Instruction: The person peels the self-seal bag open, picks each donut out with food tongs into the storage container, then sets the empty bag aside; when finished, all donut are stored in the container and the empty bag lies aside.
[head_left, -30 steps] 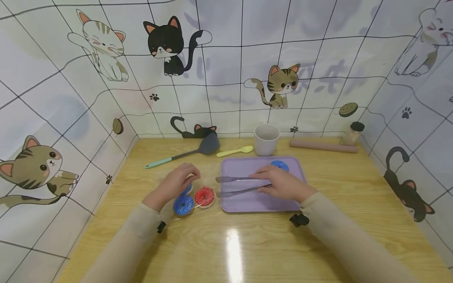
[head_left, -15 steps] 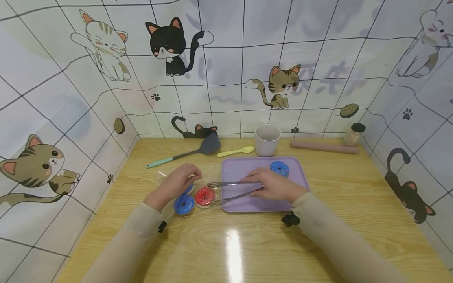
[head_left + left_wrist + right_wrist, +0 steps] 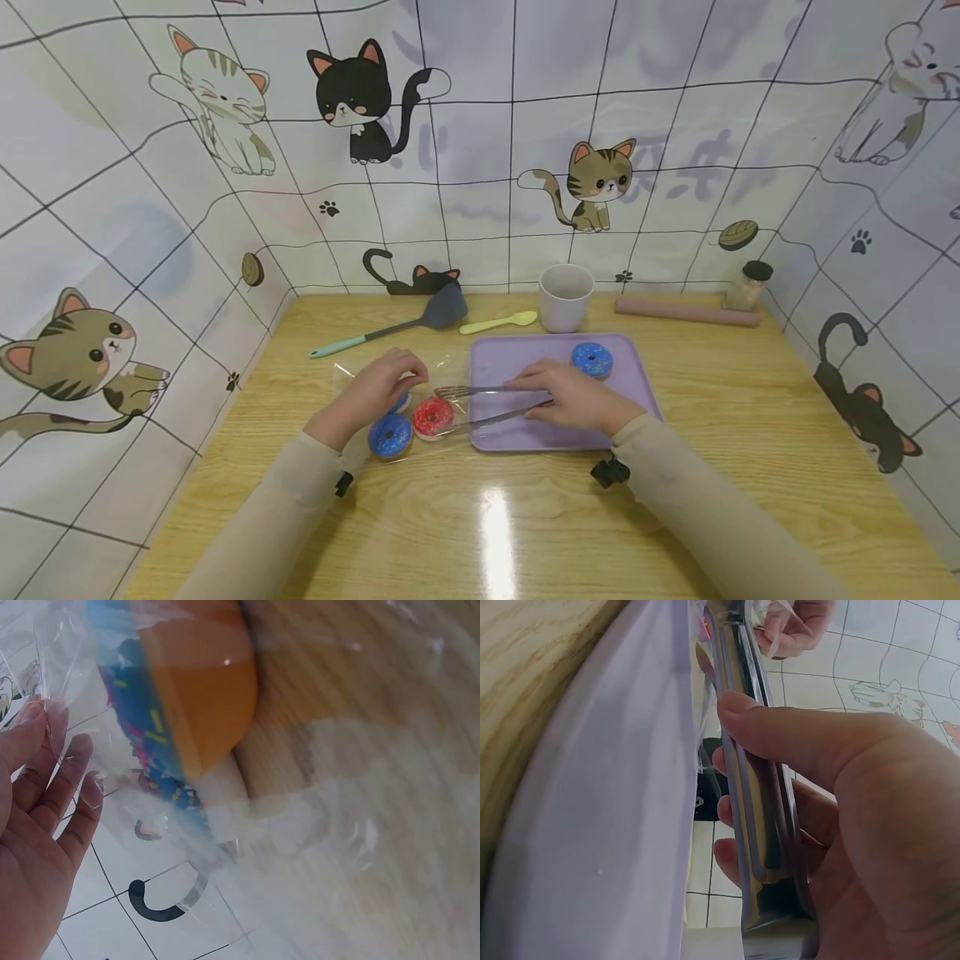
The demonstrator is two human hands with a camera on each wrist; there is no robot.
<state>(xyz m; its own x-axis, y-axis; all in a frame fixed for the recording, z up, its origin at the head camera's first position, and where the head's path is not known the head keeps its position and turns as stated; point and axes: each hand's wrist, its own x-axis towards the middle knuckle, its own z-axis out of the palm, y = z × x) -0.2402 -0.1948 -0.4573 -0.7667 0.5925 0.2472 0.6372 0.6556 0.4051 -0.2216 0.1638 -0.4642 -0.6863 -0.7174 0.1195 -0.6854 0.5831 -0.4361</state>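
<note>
My left hand (image 3: pixel 371 387) pinches the edge of a clear plastic bag (image 3: pixel 300 817) between thumb and fingers. Inside the bag are a red-iced donut (image 3: pixel 433 417), a blue-iced donut (image 3: pixel 390 434) and another blue one (image 3: pixel 400 402), partly hidden behind my left hand. Metal tongs (image 3: pixel 742 780) are gripped in my right hand (image 3: pixel 573 396), thumb on one side and fingers on the other. Their spread ends point left, one at the red donut's upper edge and one by its lower right side. One blue-sprinkled donut (image 3: pixel 592 359) lies on the purple tray (image 3: pixel 517 354), beyond my right hand.
Along the back lie a dark spatula (image 3: pixel 444 307) with a mint handle, a yellow spoon (image 3: pixel 498 322) and a rolling pin (image 3: pixel 686 312). A light grey cup (image 3: pixel 566 298) stands behind the tray, and a black-lidded jar (image 3: pixel 747 286) in the right corner.
My right hand has moved left with the tongs, from over the tray to around the red donut. This uncovers the blue donut on the tray. My left hand stays in place.
</note>
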